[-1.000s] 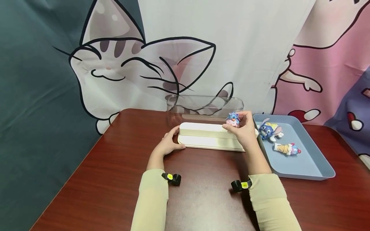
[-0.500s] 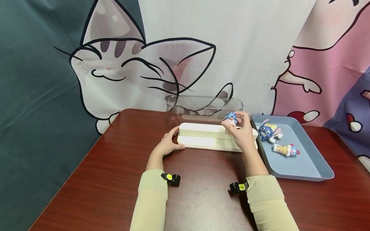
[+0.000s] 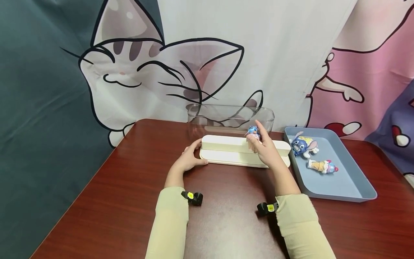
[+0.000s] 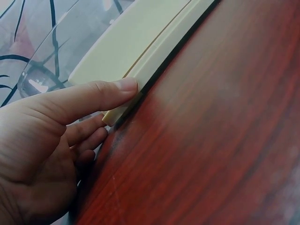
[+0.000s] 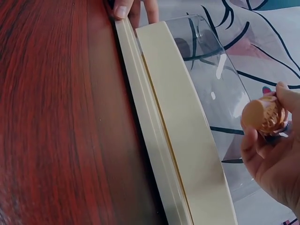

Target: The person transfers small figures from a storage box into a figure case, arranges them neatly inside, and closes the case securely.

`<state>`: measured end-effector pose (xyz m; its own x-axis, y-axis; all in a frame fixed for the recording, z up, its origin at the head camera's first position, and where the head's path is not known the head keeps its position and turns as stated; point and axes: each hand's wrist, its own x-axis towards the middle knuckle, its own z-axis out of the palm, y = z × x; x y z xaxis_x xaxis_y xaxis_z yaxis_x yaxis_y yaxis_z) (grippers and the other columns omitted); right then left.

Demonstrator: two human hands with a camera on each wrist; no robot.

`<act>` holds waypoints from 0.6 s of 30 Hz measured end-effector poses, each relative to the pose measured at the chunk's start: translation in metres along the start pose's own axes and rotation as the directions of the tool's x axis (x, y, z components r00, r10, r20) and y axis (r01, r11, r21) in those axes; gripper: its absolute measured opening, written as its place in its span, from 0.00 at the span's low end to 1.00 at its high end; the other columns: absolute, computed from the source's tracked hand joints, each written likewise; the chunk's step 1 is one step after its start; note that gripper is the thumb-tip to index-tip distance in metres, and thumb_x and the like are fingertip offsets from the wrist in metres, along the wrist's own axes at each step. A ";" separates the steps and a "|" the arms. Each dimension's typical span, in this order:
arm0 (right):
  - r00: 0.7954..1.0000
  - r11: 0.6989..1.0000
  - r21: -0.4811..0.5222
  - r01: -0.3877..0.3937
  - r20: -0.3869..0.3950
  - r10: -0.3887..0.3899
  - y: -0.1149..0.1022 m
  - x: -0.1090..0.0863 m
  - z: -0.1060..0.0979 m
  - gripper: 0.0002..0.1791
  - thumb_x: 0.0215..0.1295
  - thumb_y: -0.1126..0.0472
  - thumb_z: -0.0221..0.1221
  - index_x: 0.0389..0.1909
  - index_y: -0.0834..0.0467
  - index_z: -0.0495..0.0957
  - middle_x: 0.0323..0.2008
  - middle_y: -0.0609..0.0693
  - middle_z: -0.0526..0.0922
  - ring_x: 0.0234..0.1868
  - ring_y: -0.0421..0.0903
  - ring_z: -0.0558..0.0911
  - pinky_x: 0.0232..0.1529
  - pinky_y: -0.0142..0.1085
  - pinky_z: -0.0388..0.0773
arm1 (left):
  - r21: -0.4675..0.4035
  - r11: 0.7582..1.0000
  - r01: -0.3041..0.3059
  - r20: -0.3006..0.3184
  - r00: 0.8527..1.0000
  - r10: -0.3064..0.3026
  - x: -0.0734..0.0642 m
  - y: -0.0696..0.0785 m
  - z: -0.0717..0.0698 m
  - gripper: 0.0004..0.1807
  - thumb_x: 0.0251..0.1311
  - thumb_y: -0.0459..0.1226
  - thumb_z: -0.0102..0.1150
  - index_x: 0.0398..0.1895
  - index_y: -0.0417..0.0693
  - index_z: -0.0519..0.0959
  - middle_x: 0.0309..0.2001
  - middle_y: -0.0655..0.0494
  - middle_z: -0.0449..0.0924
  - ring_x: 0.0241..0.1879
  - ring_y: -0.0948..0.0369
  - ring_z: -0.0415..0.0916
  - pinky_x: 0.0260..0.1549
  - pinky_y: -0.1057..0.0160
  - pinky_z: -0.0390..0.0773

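A cream two-step display base (image 3: pixel 233 157) lies lengthwise on the table. My left hand (image 3: pixel 187 159) grips its left end, with the thumb on the front edge and the other fingers round the side, as the left wrist view shows. In my right hand (image 3: pixel 269 153) is a small blue-and-pink figurine (image 3: pixel 253 131), held above the base's raised rear step, right of its middle. The right wrist view shows the figurine's round orange underside (image 5: pixel 253 115) turned toward the camera, pinched between thumb and fingers. In the head view the right index finger points up, off the figurine.
Behind the base stands a long transparent cover (image 3: pixel 230 112), against a cat-printed curtain (image 3: pixel 129 104). At the right, a blue-grey tray (image 3: pixel 347 189) holds a blue big-eared figurine (image 3: pixel 300 145) and an ice-cream-cone figurine (image 3: pixel 322 166) lying on its side.
My right hand has shifted a little left along the base with the figurine, and its index finger has straightened upward. The left hand keeps its grip on the base's end.
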<state>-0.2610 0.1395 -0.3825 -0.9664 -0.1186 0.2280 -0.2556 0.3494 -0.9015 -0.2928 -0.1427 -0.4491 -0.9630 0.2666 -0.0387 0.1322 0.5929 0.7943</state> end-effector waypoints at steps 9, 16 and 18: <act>0.994 0.964 0.251 -0.092 0.085 0.073 0.008 0.003 0.005 0.36 0.70 0.59 0.49 0.73 0.55 0.42 0.54 0.64 0.64 0.41 0.46 0.80 0.30 0.34 0.79 | 0.008 1.000 0.004 -0.002 1.000 -0.004 -0.001 -0.001 -0.001 0.51 0.45 0.40 0.72 0.71 0.59 0.52 0.66 0.55 0.61 0.66 0.53 0.49 0.61 0.44 0.50; 0.990 0.914 0.383 -0.135 0.006 0.143 0.009 0.003 0.008 0.32 0.63 0.64 0.58 0.65 0.62 0.57 0.46 0.57 0.66 0.32 0.43 0.79 0.23 0.34 0.79 | 0.000 1.000 -0.011 0.007 1.000 0.011 0.001 -0.001 -0.001 0.51 0.45 0.41 0.72 0.71 0.58 0.52 0.65 0.54 0.62 0.65 0.52 0.49 0.60 0.44 0.51; 0.989 0.906 0.398 -0.144 0.023 0.147 0.010 0.003 0.007 0.32 0.63 0.65 0.57 0.67 0.62 0.56 0.51 0.58 0.64 0.35 0.43 0.77 0.27 0.36 0.79 | -0.003 1.000 -0.010 0.009 1.000 0.010 0.001 0.000 -0.001 0.51 0.45 0.41 0.72 0.71 0.58 0.52 0.65 0.54 0.61 0.65 0.52 0.49 0.60 0.44 0.51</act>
<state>-0.2662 0.1358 -0.3931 -0.9927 -0.0869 0.0842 -0.0813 -0.0361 -0.9960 -0.2935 -0.1432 -0.4481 -0.9594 0.2796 -0.0363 0.1411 0.5877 0.7966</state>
